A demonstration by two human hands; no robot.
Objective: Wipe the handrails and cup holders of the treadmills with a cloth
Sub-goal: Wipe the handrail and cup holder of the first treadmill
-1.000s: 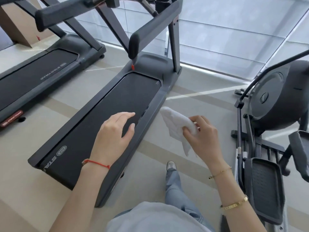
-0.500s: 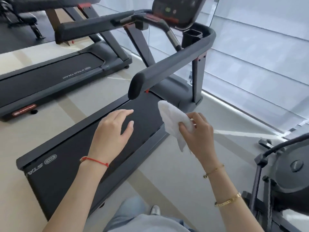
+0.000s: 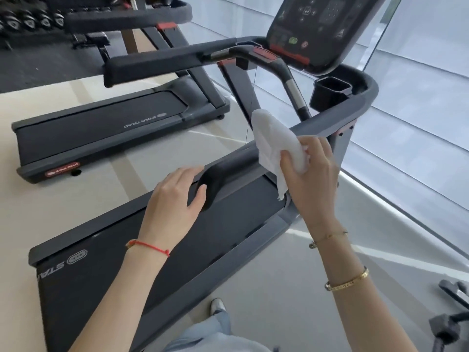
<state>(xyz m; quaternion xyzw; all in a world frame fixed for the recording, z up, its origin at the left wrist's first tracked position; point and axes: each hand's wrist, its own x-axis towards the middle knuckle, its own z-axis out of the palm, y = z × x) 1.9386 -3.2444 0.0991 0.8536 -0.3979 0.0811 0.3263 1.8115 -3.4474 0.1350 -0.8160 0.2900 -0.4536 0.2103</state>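
Head view: white cloth (image 3: 275,143) bunched in the right hand (image 3: 313,177), fingers and thumb curled round it, a loose corner hanging down below the palm. Held up just over the near treadmill's right handrail (image 3: 332,118), which sweeps from the padded black end cap (image 3: 215,185) up toward the console (image 3: 319,29); whether cloth and rail actually touch cannot be told. Left hand (image 3: 175,199) released, fingers straight and relaxed, reaching to that end cap, grasping nothing, fingertips at its edge. Square black cup holder (image 3: 331,94) set inside the rail's bend, just under the console. Near treadmill's belt (image 3: 157,252) running below both forearms. Red string (image 3: 149,246) on the left wrist, 2 gold bracelets (image 3: 347,283) on the right. Second treadmill (image 3: 101,130) parallel to the left, apart across a strip of pale floor (image 3: 30,214). Dumbbell rack (image 3: 28,19) far back at upper left. Pale window blinds (image 3: 418,102) along the right.
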